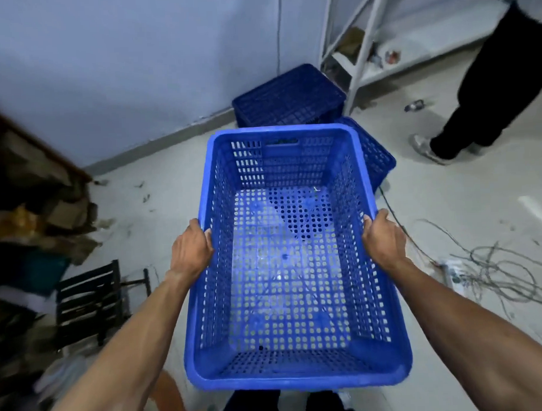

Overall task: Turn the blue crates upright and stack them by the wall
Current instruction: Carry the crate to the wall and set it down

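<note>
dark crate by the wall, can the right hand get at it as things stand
Probably not yet. The right hand and left hand both grip the rims of the held crate, which sits between them and the dark crate, upside down by the wall.

Both arms outstretched, left hand (192,249) and right hand (383,240) each in closed grip

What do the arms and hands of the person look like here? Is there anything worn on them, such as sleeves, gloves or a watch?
Both forearms are bare as far as the picture shows; no sleeve reaches into view. The left hand and the right hand wear no gloves. No watch, bracelet or ring is visible on either wrist or on the fingers that show. The arms look lean, with visible tendons.
</note>
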`<state>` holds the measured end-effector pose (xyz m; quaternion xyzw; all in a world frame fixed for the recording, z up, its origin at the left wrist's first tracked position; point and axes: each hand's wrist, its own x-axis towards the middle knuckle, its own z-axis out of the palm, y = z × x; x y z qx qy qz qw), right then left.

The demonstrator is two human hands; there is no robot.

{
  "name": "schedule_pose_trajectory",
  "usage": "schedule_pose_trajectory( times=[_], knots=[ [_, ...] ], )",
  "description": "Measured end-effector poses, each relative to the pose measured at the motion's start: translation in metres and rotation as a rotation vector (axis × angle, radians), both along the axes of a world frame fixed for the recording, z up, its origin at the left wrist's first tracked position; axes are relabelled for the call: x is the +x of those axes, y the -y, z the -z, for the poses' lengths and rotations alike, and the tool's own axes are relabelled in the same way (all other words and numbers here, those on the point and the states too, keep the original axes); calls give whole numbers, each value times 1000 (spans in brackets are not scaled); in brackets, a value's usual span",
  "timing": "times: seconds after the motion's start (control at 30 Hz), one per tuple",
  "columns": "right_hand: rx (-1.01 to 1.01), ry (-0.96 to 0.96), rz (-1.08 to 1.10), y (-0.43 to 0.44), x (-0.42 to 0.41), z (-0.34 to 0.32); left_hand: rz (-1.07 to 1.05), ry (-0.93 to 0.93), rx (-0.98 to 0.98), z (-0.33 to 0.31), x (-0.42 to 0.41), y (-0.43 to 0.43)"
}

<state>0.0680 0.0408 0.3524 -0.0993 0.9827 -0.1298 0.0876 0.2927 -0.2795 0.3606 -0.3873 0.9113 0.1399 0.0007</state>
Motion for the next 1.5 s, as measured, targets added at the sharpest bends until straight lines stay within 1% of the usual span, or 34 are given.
schedule_pose_trajectory(
  times=[0.13, 0.3, 0.4, 0.63, 0.73, 0.87, 0.97, 1.07, 1.17, 1.33, 1.43, 1.5],
  knots=[
    [47, 10, -133, 96, -11, -11, -81, -24, 1, -16, 24, 72],
    [47, -45, -262, 205, -21, -28, -190, -3, -35, -29, 46, 155],
    [23, -67, -342, 267, -40, -38, -267, -4, -15, -38, 46, 200],
    [22, -71, -541, 390, -111, -37, -408, 23, 11, -50, 8, 275],
    [37, -61, -640, 453, -150, -31, -516, 37, 32, -49, -21, 307],
    [65, -68, -741, 530, -192, -41, -628, 90, 58, -55, -51, 359],
    [75, -37, -790, 586, -212, -50, -688, 77, 92, -54, -62, 393],
    [90, 14, -827, 646, -229, -44, -760, 8, 119, -39, -69, 433],
    [152, 44, -863, 704, -239, -27, -811, 16, 184, -4, -68, 476],
    [294, 101, -887, 801, -246, 22, -826, 50, 288, 63, -72, 549],
    [342, 130, -897, 853, -258, 61, -865, 35, 337, 99, -80, 580],
    [375, 142, -910, 880, -264, 84, -885, 60, 390, 118, -89, 597]
  ],
)
